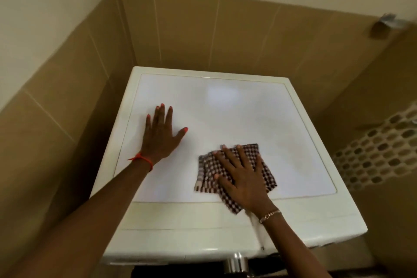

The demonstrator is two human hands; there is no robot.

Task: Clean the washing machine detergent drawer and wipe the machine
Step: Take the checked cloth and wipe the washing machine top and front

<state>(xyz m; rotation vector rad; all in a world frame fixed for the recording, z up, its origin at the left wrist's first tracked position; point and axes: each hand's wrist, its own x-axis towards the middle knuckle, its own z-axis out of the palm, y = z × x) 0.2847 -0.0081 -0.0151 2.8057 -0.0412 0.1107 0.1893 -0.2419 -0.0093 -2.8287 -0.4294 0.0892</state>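
The white washing machine [237, 106] fills the middle of the view, seen from above. A brown and white checked cloth [206, 176] lies flat on the near right part of its top. My right hand [242, 179] presses down on the cloth with straight, spread fingers. My left hand [161, 134] rests flat on the bare top to the left of the cloth, fingers straight and pointing away from me. A chrome knob [235, 263] shows at the machine's front edge. The detergent drawer is not visible.
Tan tiled walls [203, 29] close in behind and on the left of the machine. On the right is a wall with a band of mosaic tiles [379, 156]. A small fixture [383, 25] sits on the wall at the upper right.
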